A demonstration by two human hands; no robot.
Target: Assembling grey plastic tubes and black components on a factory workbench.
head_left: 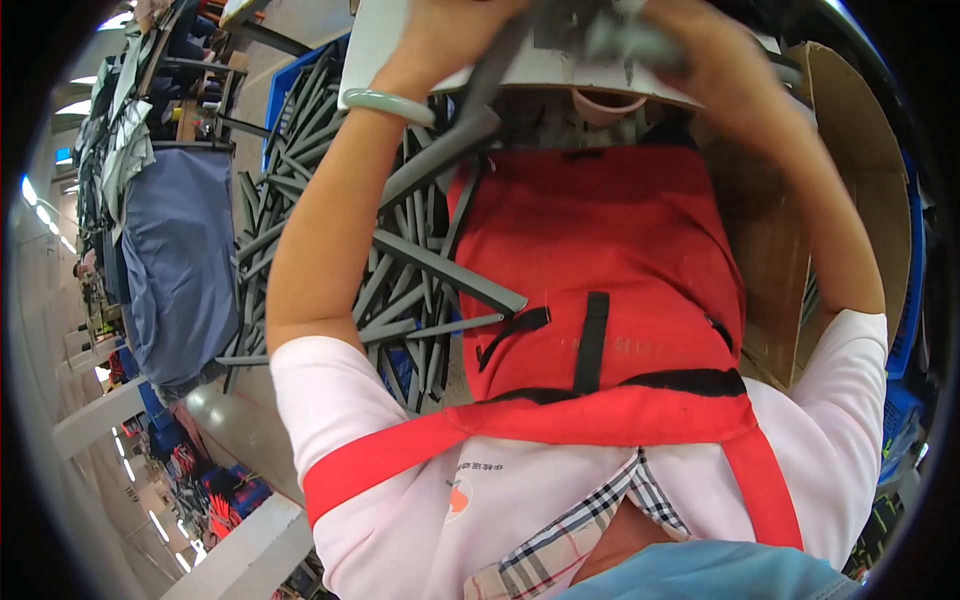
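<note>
At the upper edge, over a white tabletop [385, 45], both hands are partly cut off. My left hand [450, 40], a pale green bangle [388, 104] at its wrist, closes at the end of a long dark grey strip [492, 70] that hangs down beside it. My right hand [700, 45] is smeared by motion, and its fingers cannot be made out. Against it is a blurred grey piece [635, 45], whose kind I cannot tell. Below the left wrist, another grey strip [440, 155] juts up slantwise toward the tabletop.
Left of my lap, many grey strips [400, 290] lie in a tangled heap, partly in a blue crate [285, 85]. A red apron [600, 230] covers my lap. An open cardboard box [850, 130] stands on the right. Under the table edge sits a pink bowl [605, 108].
</note>
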